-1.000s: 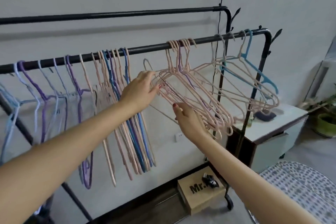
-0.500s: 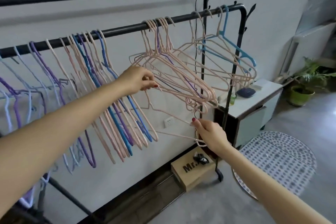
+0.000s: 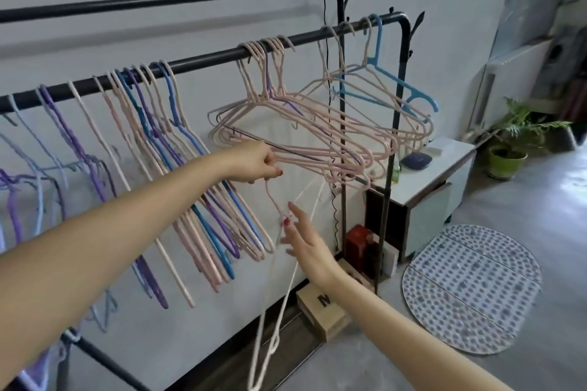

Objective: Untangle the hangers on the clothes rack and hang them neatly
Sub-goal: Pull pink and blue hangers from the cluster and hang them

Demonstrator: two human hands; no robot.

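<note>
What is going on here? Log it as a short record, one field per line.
left hand: pinches the hook of a loose pink hanger that dangles blurred below it
right hand: fingers spread, beside the hanger's neck, gripping nothing
tangled pink hangers: hooked on the front rail
sorted hangers: slanting along the rail's left part
blue hanger: near the rail's right end

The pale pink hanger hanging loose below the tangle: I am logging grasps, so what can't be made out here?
Head view only:
- Pale pink loose hanger: motion-blurred; shape unclear.
- Right hand: contact with it unclear; blur.
- Left hand: which pink tangled hangers it pinches; fingers cover.
- Black clothes rack: left end cut off.
</note>
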